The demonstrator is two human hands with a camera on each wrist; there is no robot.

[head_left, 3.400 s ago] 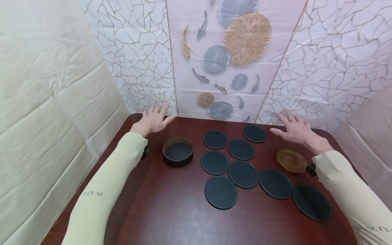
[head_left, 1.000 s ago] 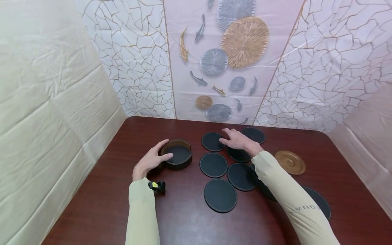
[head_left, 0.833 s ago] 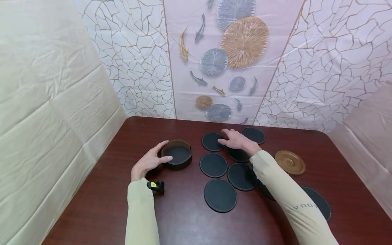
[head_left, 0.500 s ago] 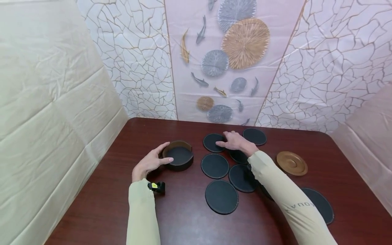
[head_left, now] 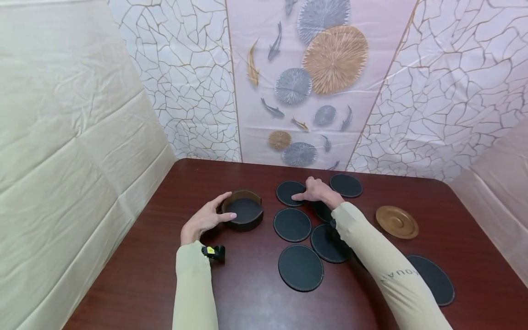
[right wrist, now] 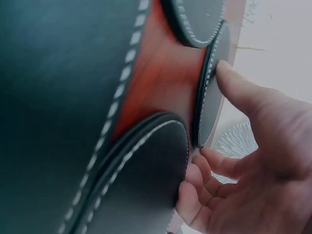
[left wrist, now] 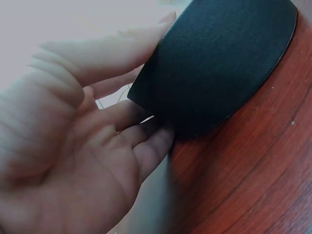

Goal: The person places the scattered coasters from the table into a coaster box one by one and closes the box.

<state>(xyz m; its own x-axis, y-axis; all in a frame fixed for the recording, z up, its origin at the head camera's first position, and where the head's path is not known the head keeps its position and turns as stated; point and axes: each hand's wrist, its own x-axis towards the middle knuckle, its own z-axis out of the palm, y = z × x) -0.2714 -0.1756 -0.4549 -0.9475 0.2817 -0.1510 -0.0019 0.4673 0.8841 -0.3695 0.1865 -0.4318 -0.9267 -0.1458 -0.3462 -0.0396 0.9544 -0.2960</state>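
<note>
A round dark coaster holder [head_left: 242, 225] with a brown inner wall stands on the left part of the table, a black disc lying in it. My left hand [head_left: 202, 222] grips its left side, thumb over the rim and fingers round the outer wall [left wrist: 219, 63]. At the far middle, my right hand [head_left: 316, 190] pinches the right edge of a round black coaster [head_left: 287, 191]. In the right wrist view the thumb lies on the face of this white-stitched coaster [right wrist: 213, 105], with the index finger at its edge. Its other fingers are curled near a neighbouring coaster [right wrist: 146, 180].
Several more black coasters lie flat, among them one at the far edge [head_left: 345, 185], one at the front [head_left: 300, 268] and one at the right [head_left: 433, 280]. Some are partly under the right forearm. A brown round wooden lid or dish [head_left: 397, 222] sits on the right.
Both hands have come from the table's far corners, the left to the coaster holder, the right to the far coaster. Lately the right thumb moved onto the coaster and the fingers drew in.
</note>
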